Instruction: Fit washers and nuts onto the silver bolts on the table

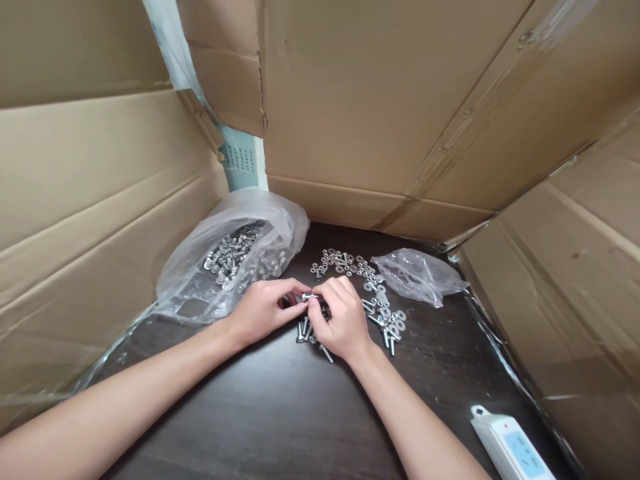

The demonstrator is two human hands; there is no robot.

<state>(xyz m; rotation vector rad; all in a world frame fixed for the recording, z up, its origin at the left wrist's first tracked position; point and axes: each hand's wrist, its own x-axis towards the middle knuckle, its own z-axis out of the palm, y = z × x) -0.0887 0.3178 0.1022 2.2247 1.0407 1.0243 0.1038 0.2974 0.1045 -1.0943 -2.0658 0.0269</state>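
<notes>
Between my two hands is a metal bolt (309, 297), lying roughly sideways. My left hand (267, 307) pinches its left end between thumb and fingers. Curled fingers and thumb of my right hand (341, 315) close on the other end, hiding part of it; whether a nut or washer sits there is too small to tell. Several loose bolts (306, 329) lie on the dark table just below and between the hands. To the right of my right hand, washers (384, 310), nuts and more bolts (389, 340) are scattered in a curved band.
An open clear plastic bag (175, 273) full of bolt assemblies (233, 257) stands at the back left. A crumpled clear bag (420, 273) lies at the back right. Cardboard walls (370, 100) surround the table (240, 413). A white power strip (505, 440) rests at the front right.
</notes>
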